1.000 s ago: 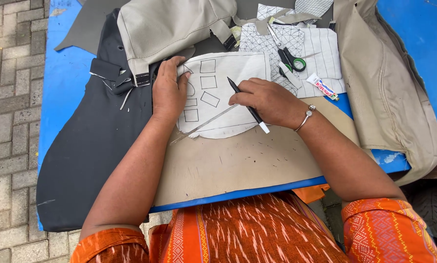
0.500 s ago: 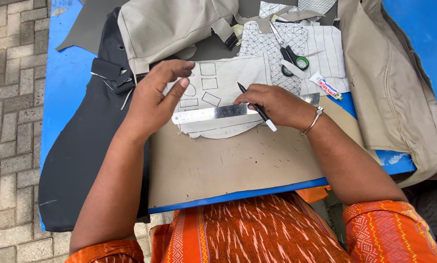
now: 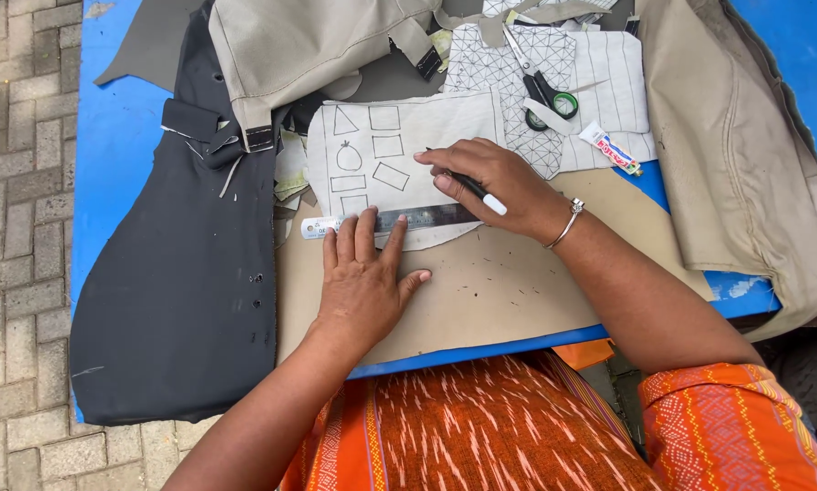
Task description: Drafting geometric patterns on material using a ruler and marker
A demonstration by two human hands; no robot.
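Now flat, left hand [image 3: 363, 282] pins ruler [image 3: 408, 220] (pen [image 3: 472, 188] above).

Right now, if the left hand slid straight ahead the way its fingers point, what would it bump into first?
The left hand points up the table, and its fingertips already press the metal ruler. Going straight on, it would probably cross onto the pale sheet with drawn shapes next.

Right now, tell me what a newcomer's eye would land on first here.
At the centre, the left hand presses a metal ruler flat across a pale sheet with drawn shapes, while the right hand holds a black pen at the ruler's upper edge. Beyond them, black-handled scissors lie on a grid-patterned fabric piece, and a large dark fabric piece covers the blue table on the left.
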